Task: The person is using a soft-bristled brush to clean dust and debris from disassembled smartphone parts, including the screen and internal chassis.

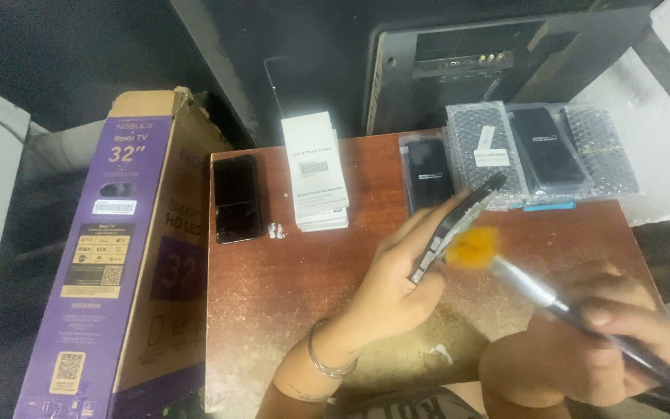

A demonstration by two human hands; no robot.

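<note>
The right hand [606, 341] is blurred, fingers pinching a brush [537, 291] whose handle runs off-frame — orange bristles touch the edge of a phone [455, 225] gripped tilted in the left hand [393, 287] above the bench [273, 287]. Behind: bubble-wrapped parts [540, 147], white boxes [316, 171], a dark phone [236, 198]; purple carton [110, 256] at left.

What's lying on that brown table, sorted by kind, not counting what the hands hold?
Loose dark phone: 1
Stack of white boxes: 1
Bubble-wrapped packets: 4, as far as the overlap shows
Total on the table: 6
Held: a phone in the left hand, a brush in the right hand.
</note>
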